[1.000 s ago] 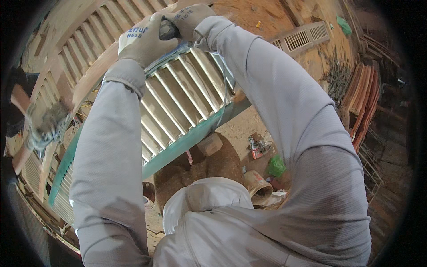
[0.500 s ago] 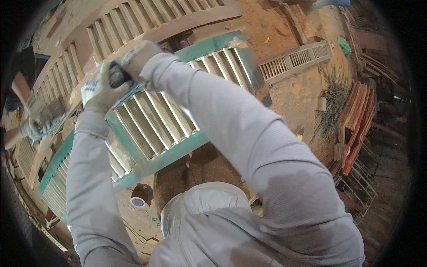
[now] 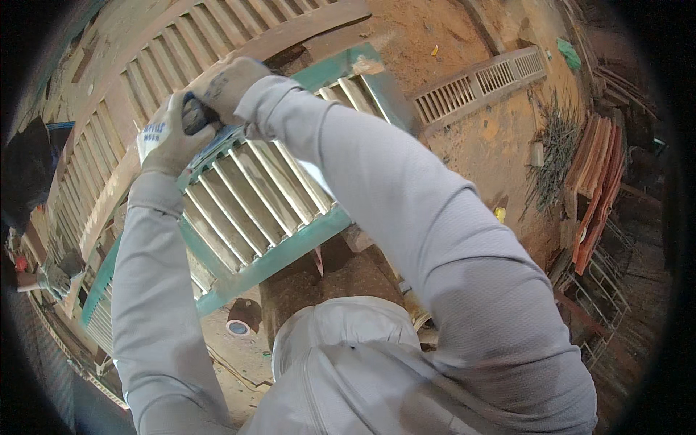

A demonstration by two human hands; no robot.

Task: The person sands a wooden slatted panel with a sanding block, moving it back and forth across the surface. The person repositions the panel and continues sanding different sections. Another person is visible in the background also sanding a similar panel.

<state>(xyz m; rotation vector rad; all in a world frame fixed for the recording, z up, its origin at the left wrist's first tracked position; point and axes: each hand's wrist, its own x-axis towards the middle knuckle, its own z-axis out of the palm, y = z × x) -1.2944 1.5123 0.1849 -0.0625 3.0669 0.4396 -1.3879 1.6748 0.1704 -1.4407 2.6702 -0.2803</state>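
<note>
Dusty workshop: both hands' fingers (image 3: pixel 217 83) clutch a dark tool (image 3: pixel 194 114) on the diagonal teal shutter (image 3: pixel 279 254).

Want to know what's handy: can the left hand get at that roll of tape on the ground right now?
Probably not as things stand. The left hand is raised on the teal-framed shutter, gripping a dark tool together with the right hand; the tape roll lies far below, under the shutter.

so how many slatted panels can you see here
4: green-framed panel under both hands, bare wood panel behind it, small panel on the ground upper right, another lower left. More may be hidden.
</note>
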